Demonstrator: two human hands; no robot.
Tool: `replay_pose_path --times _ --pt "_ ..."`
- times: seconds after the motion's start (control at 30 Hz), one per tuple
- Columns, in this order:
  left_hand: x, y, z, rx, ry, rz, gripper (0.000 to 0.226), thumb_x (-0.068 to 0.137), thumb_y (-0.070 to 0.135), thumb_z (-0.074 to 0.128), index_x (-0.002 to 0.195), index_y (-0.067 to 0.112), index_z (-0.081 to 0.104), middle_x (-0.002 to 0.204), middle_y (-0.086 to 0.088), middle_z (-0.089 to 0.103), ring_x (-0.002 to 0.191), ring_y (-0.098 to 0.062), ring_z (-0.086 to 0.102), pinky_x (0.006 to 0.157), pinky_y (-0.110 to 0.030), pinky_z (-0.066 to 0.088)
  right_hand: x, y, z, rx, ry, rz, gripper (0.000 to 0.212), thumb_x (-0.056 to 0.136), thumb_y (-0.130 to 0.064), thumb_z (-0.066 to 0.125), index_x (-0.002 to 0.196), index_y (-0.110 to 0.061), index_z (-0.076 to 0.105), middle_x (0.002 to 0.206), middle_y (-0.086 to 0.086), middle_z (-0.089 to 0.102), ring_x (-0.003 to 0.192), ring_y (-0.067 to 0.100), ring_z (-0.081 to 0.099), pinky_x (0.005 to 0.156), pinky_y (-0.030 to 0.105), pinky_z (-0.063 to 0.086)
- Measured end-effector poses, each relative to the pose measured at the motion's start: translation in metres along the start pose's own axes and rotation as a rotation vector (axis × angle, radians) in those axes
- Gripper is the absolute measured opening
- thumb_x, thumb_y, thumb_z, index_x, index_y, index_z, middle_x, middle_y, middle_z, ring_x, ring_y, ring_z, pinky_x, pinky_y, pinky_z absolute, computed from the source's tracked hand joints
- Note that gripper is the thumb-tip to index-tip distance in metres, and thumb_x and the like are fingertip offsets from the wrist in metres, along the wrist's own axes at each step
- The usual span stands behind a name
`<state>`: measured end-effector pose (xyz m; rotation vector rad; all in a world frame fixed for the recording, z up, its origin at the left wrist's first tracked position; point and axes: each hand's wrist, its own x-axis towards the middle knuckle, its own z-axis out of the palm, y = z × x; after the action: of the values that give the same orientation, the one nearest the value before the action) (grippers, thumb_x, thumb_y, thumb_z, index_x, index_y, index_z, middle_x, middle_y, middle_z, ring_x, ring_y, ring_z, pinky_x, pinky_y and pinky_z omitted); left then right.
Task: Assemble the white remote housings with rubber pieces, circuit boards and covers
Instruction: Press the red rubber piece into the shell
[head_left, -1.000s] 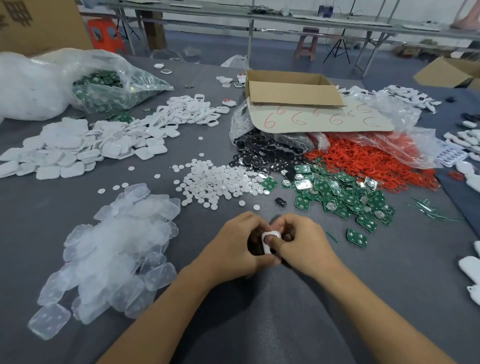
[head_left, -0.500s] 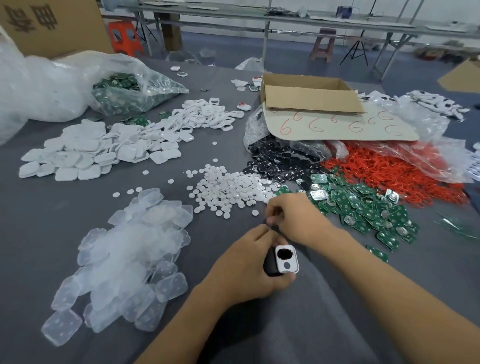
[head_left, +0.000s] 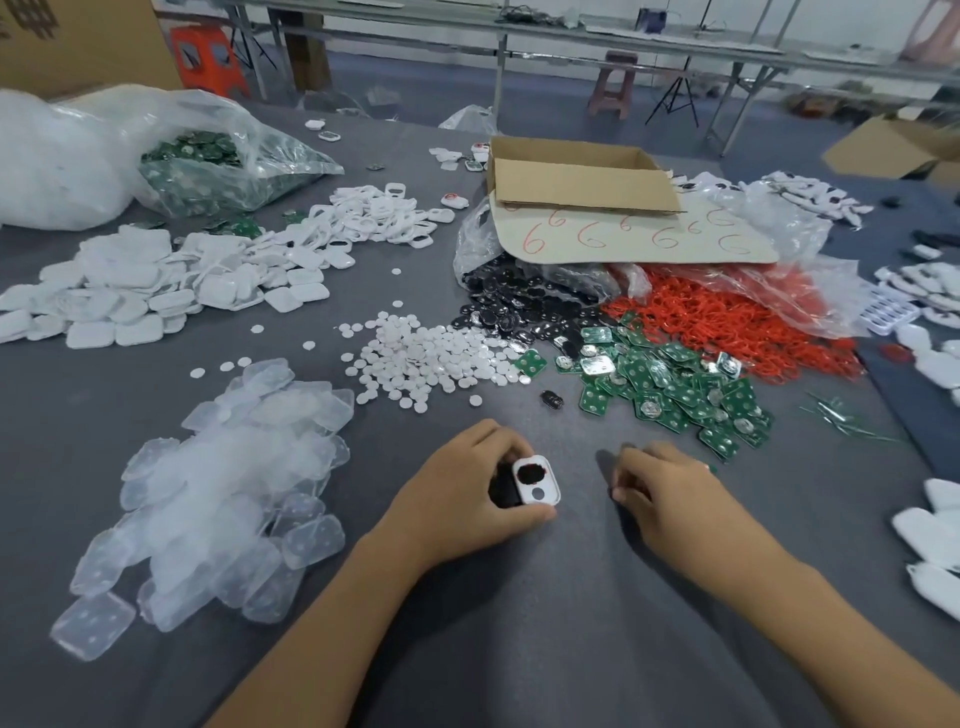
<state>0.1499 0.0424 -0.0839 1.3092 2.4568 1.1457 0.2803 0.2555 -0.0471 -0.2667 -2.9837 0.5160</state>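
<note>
Hands first: left hand (head_left: 460, 493) grips the white remote housing (head_left: 537, 480) at lower centre, window side up, so you can see the black rubber piece (head_left: 530, 472) seated in it. Right hand (head_left: 670, 499) is near it, fingers curled, can't tell if it's got anything. Green circuit boards (head_left: 675, 384) are piled just above, probably next. White covers (head_left: 156, 291) wait at upper left.

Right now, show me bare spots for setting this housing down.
Bare cloth between the left hand and right hand; also between right hand and the white pieces at the right edge. Crowded: discs, boards, clear covers.
</note>
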Motion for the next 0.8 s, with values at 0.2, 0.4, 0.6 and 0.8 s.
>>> replay_pose_path --times 0.2,0.4,0.6,0.8 --pt "0.0 0.001 0.0 0.002 0.004 -0.008 0.042 0.072 0.061 0.079 0.1 0.037 0.059 0.099 0.02 0.054 0.09 0.001 0.054 0.075 -0.011 0.04 -0.038 0.005 0.011 -0.014 0.196 0.084 0.013 0.089 -0.01 0.071 0.082 -0.014 0.06 0.077 -0.001 0.052 0.072 0.025 0.052 0.06 0.043 0.05" --pt "0.0 0.0 0.0 0.005 0.006 -0.018 0.043 0.072 0.063 0.079 0.1 0.037 0.059 0.097 0.02 0.055 0.089 0.0 0.054 0.075 -0.011 0.04 -0.061 0.019 0.01 0.064 0.227 0.042 0.019 0.087 -0.011 0.073 0.085 -0.027 0.061 0.08 -0.012 0.056 0.067 0.011 0.057 0.062 0.032 0.051" --pt "0.001 -0.001 0.001 0.009 0.005 -0.018 0.044 0.071 0.066 0.078 0.1 0.039 0.059 0.097 0.021 0.054 0.09 0.0 0.054 0.074 -0.011 0.039 -0.078 0.023 0.015 0.031 0.359 0.052 0.015 0.081 -0.015 0.077 0.087 -0.025 0.069 0.08 -0.015 0.06 0.066 0.004 0.055 0.066 0.015 0.043" --pt "0.002 -0.003 0.001 0.015 0.005 -0.012 0.045 0.071 0.067 0.078 0.101 0.04 0.058 0.097 0.022 0.054 0.09 0.001 0.054 0.074 -0.011 0.039 -0.082 0.012 0.015 0.144 0.488 0.056 0.015 0.093 -0.017 0.064 0.09 -0.031 0.059 0.075 -0.014 0.064 0.063 0.009 0.061 0.064 0.012 0.043"
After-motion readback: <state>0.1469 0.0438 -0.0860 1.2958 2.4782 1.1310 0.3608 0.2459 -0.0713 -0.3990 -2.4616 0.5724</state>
